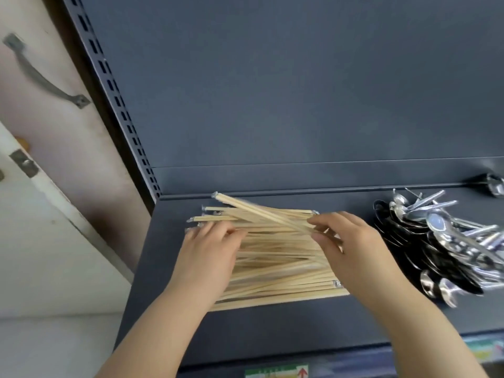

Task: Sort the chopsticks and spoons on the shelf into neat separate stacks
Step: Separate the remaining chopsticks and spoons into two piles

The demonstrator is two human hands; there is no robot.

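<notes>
A loose pile of pale wooden chopsticks (275, 257) in clear wrappers lies on the dark grey shelf (272, 328), mostly running left to right. My left hand (210, 255) rests flat on the pile's left end. My right hand (351, 246) is at the pile's right end, thumb and fingers pinching a chopstick (261, 214) that slants up to the back left across the pile. A heap of shiny metal spoons (447, 241) lies to the right of the chopsticks, apart from them.
The shelf's back panel (272, 91) rises behind the piles, with a slotted upright (117, 105) at the left. One spoon (491, 184) lies apart at the back right. A pale door with a metal handle (43, 75) stands to the left.
</notes>
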